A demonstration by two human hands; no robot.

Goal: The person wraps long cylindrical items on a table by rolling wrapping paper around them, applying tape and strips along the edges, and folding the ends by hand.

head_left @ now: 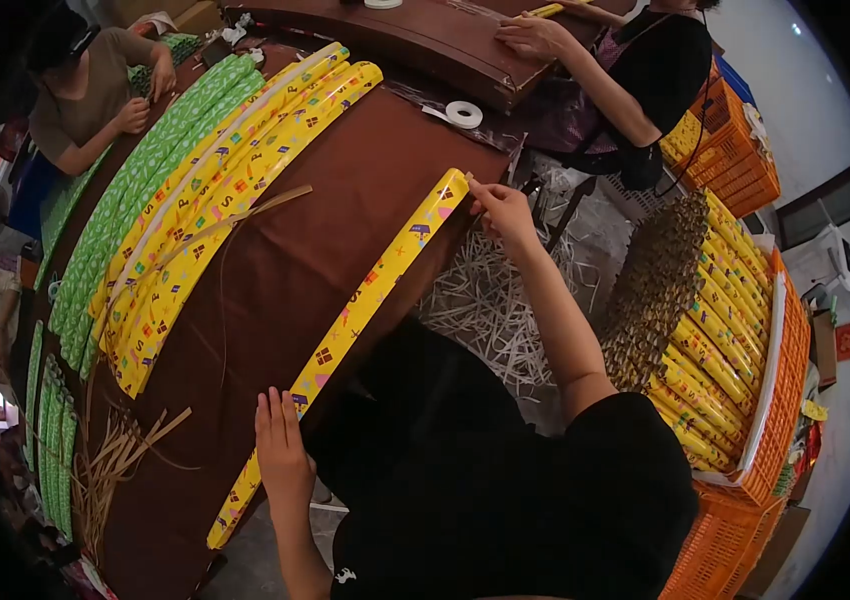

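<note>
A long, thin roll of yellow patterned wrapping paper (375, 292) lies slantwise along the near edge of the brown table. My left hand (283, 445) rests flat across its lower part, fingers stretched out. At the roll's upper end, the fingers of my right hand (505, 212) are closed in a pinch on the end; a small brown bit shows at the fingertips. Left of this roll lie more yellow patterned rolls (195, 270) and green patterned rolls (135, 215). A brown paper strip (265, 203) crosses the yellow ones.
Loose brown strips (130, 455) lie at the lower left. A white tape roll (464, 114) sits at the table's far edge. On my right, an orange crate (780, 400) holds many yellow rolls. White paper shreds (505, 300) cover the floor. Two co-workers (635, 90) (95, 80) sit across.
</note>
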